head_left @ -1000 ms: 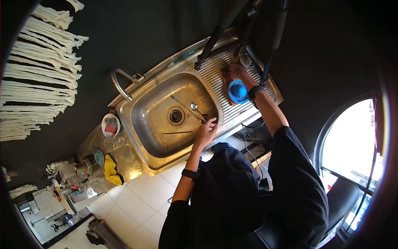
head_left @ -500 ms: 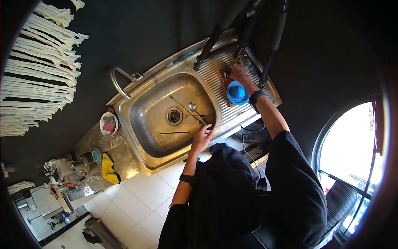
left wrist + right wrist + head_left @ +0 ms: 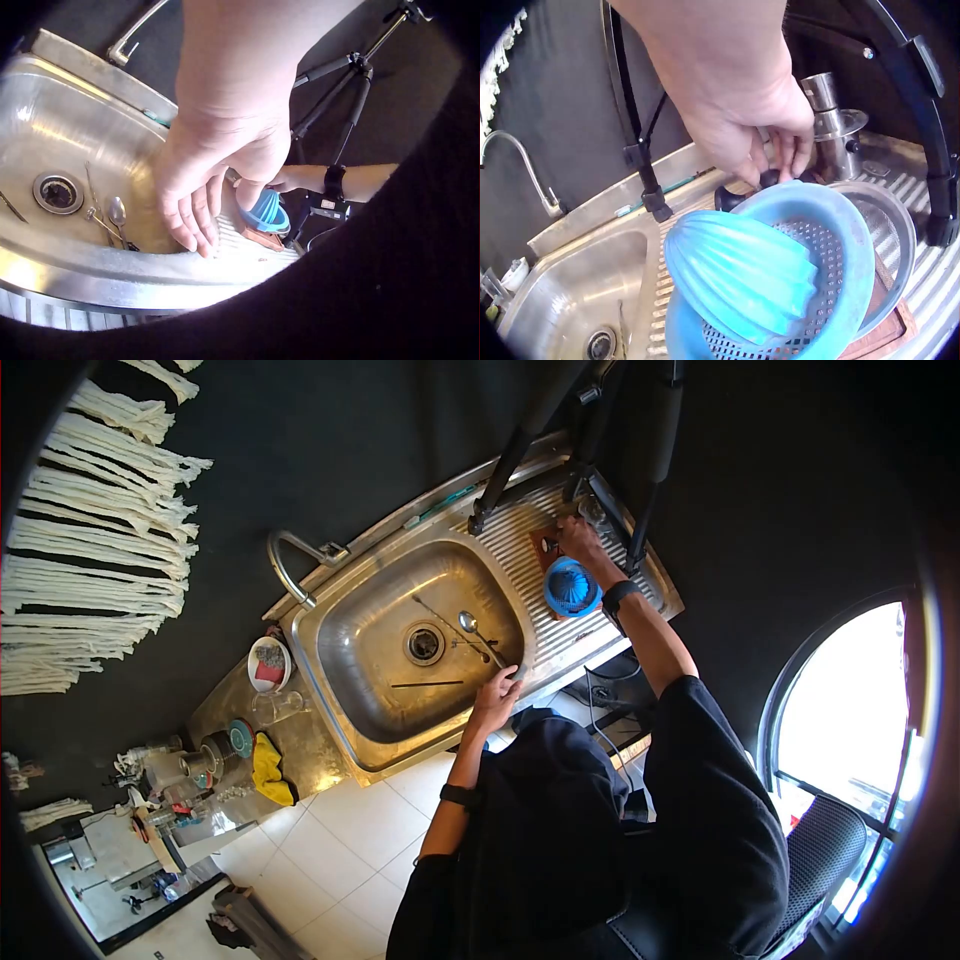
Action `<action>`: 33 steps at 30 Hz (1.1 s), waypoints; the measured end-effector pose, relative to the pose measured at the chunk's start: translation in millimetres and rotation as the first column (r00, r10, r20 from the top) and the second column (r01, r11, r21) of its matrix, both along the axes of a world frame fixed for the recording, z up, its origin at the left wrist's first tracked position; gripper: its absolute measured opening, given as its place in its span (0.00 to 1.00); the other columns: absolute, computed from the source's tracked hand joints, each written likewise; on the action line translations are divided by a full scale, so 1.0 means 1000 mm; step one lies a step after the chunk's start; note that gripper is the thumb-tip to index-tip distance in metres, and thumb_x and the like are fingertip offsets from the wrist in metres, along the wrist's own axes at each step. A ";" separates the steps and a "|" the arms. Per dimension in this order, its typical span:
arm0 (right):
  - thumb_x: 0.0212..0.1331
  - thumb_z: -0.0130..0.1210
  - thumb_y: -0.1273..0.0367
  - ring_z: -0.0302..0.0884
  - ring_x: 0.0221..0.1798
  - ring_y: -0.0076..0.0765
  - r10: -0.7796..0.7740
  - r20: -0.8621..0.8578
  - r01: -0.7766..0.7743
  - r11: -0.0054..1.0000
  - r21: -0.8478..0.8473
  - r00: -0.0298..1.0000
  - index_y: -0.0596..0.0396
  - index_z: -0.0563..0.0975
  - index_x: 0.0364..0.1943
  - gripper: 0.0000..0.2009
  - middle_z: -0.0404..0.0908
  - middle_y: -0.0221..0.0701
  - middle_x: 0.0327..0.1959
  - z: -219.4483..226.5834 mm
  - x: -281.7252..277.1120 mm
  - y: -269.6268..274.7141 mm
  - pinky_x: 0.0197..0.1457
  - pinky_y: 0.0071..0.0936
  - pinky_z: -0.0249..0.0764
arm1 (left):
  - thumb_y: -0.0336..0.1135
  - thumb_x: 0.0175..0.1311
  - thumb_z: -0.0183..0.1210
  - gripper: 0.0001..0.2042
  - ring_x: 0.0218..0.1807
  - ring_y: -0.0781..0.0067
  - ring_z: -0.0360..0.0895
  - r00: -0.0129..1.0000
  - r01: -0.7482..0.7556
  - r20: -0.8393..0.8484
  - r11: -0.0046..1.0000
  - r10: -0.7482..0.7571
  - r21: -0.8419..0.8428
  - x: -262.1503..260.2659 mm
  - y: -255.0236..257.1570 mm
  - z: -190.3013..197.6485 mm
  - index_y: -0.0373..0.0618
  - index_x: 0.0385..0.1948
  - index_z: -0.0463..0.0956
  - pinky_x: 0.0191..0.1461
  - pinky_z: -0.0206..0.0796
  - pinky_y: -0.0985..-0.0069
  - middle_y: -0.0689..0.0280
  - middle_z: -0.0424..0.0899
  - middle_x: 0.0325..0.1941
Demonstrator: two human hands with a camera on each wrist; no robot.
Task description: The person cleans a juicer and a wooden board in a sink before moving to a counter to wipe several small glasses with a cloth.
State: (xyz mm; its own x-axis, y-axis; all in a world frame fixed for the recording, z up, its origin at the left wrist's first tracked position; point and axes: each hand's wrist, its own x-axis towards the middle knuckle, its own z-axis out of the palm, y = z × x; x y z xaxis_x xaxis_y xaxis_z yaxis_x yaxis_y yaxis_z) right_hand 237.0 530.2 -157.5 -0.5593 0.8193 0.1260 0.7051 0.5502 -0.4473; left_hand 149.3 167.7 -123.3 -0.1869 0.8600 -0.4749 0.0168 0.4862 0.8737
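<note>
My left hand (image 3: 495, 702) rests at the sink's near rim, close to a spoon (image 3: 468, 622) in the basin. Seen from the left wrist, this hand (image 3: 217, 172) has loosely bent fingers holding nothing, with the spoon (image 3: 118, 212) apart from them. On the ridged drainboard, my right hand (image 3: 580, 540) is behind a blue citrus juicer (image 3: 572, 588). The right wrist view has that hand (image 3: 742, 120) pinching a black knob (image 3: 769, 178) beyond the juicer (image 3: 735, 274); what the knob belongs to is hidden. A mesh strainer (image 3: 889, 225) lies under the juicer, above a wooden board (image 3: 885, 337).
Tripod legs (image 3: 500, 475) stand over the drainboard. A metal cylinder (image 3: 836, 142) is beside my right hand. The faucet (image 3: 290, 565) rises behind the basin (image 3: 350, 680), which also holds thin utensils. Left of it are a white bowl (image 3: 283, 678) and a yellow cloth (image 3: 268, 770).
My left hand has drawn back slightly toward the near rim, showing more of the spoon handle. A small shiny item beside my right hand has come into sight.
</note>
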 end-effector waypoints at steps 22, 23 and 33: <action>0.48 0.62 0.56 0.60 0.58 0.53 -0.453 -0.356 0.457 0.886 -0.079 0.818 0.56 0.61 0.60 0.35 0.61 0.49 0.56 0.055 0.067 -0.164 0.60 0.45 0.57 | 0.40 0.64 0.54 0.19 0.38 0.67 0.80 0.995 0.060 -0.082 0.998 -0.059 0.009 0.018 0.043 0.006 0.46 0.55 0.67 0.44 0.70 0.72 0.57 0.80 0.39; 0.49 0.61 0.57 0.66 0.53 0.49 -0.515 -0.352 0.482 0.857 -0.184 0.782 0.58 0.64 0.56 0.32 0.65 0.48 0.53 0.048 0.071 -0.164 0.56 0.42 0.62 | 0.40 0.64 0.54 0.19 0.38 0.68 0.80 0.997 0.054 -0.062 0.998 -0.053 0.020 0.018 0.043 0.004 0.46 0.55 0.67 0.43 0.70 0.73 0.57 0.80 0.38; 0.52 0.58 0.65 0.81 0.28 0.35 -0.619 -0.331 0.372 0.733 -0.569 0.713 0.65 0.79 0.33 0.13 0.81 0.41 0.23 0.040 0.091 -0.146 0.37 0.29 0.75 | 0.39 0.64 0.54 0.20 0.35 0.72 0.79 0.995 0.097 -0.037 0.995 -0.096 0.020 0.020 0.040 -0.010 0.47 0.56 0.67 0.42 0.70 0.75 0.60 0.79 0.36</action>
State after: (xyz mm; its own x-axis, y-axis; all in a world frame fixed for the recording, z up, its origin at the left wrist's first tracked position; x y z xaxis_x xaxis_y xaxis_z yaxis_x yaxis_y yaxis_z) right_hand 327.8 384.0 -117.7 -0.0190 0.9822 -0.1866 0.4414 -0.1593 -0.8830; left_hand 169.2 207.4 -133.4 -0.1191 0.8847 -0.4508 0.0940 0.4620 0.8819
